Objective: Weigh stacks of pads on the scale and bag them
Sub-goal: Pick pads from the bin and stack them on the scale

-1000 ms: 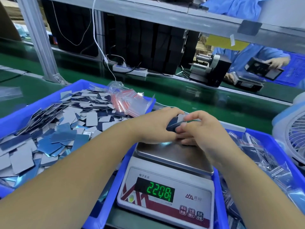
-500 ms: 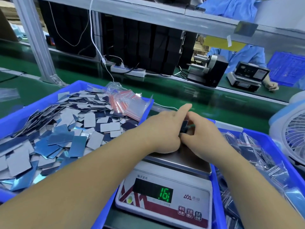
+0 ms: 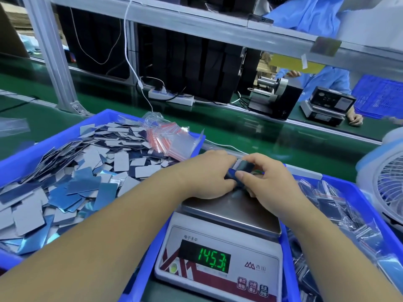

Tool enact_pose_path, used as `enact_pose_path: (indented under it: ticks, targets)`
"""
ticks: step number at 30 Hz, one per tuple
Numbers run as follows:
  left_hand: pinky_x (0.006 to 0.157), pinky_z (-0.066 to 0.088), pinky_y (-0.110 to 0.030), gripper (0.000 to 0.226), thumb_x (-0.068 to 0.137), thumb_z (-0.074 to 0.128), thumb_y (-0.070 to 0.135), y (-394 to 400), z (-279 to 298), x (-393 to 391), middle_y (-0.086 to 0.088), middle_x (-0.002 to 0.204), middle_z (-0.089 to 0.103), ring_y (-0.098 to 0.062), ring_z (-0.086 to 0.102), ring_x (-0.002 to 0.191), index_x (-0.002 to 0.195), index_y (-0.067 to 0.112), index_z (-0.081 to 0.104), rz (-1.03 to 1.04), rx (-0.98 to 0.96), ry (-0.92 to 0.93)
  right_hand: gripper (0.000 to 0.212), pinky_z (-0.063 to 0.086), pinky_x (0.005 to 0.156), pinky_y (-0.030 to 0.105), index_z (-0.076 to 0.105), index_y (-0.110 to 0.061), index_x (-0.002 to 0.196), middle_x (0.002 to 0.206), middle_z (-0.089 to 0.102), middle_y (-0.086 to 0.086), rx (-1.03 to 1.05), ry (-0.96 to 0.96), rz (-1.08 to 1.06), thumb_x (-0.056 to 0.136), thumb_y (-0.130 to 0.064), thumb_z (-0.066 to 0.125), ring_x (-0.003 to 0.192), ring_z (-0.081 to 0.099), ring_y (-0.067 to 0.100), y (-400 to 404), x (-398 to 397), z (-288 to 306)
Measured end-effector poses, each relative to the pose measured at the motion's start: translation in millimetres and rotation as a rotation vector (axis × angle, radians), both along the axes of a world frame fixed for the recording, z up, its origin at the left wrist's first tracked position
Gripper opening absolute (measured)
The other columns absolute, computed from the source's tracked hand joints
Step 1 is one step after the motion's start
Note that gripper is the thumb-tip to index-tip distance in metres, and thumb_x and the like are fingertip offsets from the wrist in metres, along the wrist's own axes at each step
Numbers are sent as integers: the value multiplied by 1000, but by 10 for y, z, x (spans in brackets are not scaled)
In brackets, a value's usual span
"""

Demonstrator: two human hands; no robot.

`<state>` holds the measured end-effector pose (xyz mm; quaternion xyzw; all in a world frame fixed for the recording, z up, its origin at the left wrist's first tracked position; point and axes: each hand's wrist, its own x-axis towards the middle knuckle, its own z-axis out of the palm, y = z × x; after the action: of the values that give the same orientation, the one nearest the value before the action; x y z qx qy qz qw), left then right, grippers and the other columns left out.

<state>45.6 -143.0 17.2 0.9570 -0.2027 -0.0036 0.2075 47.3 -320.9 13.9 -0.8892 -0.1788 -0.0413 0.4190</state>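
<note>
Both hands meet over the far edge of the scale's steel platform (image 3: 235,212). My left hand (image 3: 209,173) and my right hand (image 3: 270,182) together grip a small stack of dark blue pads (image 3: 242,168), held on edge just above the platform. The scale's green display (image 3: 214,259) reads 145.3. Loose grey and blue pads (image 3: 72,182) fill the blue bin (image 3: 54,136) on the left. A bundle of clear red-striped zip bags (image 3: 170,140) lies at that bin's far right corner.
A second blue bin (image 3: 357,192) on the right holds several bagged pads. A white fan (image 3: 383,186) stands at the far right. Beyond the green conveyor belt (image 3: 239,131) sit a power strip (image 3: 170,97), a black machine (image 3: 277,99) and another worker at a second scale (image 3: 327,105).
The display went from 220.8 to 16 to 145.3. My hands stayed joined over the platform; the pad stack, hidden between them half a second ago, shows again between the fingers.
</note>
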Motion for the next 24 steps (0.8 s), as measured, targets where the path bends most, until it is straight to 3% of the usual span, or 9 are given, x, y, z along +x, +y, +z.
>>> enact_pose_path:
  ticks: [3,6,10,14,16,18,21,24]
  targets:
    - [80,39,-34,19,94,59,37,24,3,18,8,92,43,-18,45,97,89,29,43,2,-20,12,7,39,62,18,67,-37,92,71,64,-22,-90,-47,-5,90,-29,67,64,55,-1,23,-15,38]
    - [89,42,-37,17,94,57,34,8,-17,11,9,93,38,-17,39,101,99,28,42,-20,5,-2,24,36,71,16,69,-32,114,96,59,-17,-156,-215,-60,90,-30,67,72,52,-6,24,-26,48]
    - [102,42,-46,27,95,53,32,-76,-11,-25,0,112,46,-22,40,114,118,18,50,-11,50,-5,28,35,72,10,74,-29,110,92,60,-10,-165,-365,18,88,-13,69,73,49,-9,46,-63,65]
    - [101,41,-48,15,96,52,35,-122,17,-66,0,103,41,-26,41,114,100,27,40,-13,81,4,26,42,71,18,79,-22,97,82,65,-2,-193,-450,13,85,-1,71,75,54,4,-3,-36,106]
    - [99,42,-46,13,97,53,33,-118,20,-63,2,99,41,-26,43,112,104,30,42,-27,47,9,23,37,68,9,79,-22,92,79,64,-8,-162,-429,-4,85,-1,71,71,54,0,-34,-24,119]
    - [96,43,-42,15,97,55,26,-94,23,-37,2,98,43,-25,47,110,111,26,50,-28,-26,1,25,36,64,7,77,-27,87,74,62,-14,-82,-352,-33,86,-3,70,65,52,0,-54,-17,111]
    - [91,42,-35,30,94,55,19,-25,29,6,5,99,46,-19,49,105,124,23,57,-15,-119,-14,27,44,56,15,73,-33,81,60,62,-13,89,-172,-59,91,-8,66,54,52,5,-42,-10,69]
    - [85,37,-29,36,94,56,18,35,-1,32,7,100,48,-19,50,107,129,26,55,-7,-136,-3,25,50,49,22,70,-27,82,54,62,-3,220,4,-48,94,-7,62,47,56,10,2,-31,60]
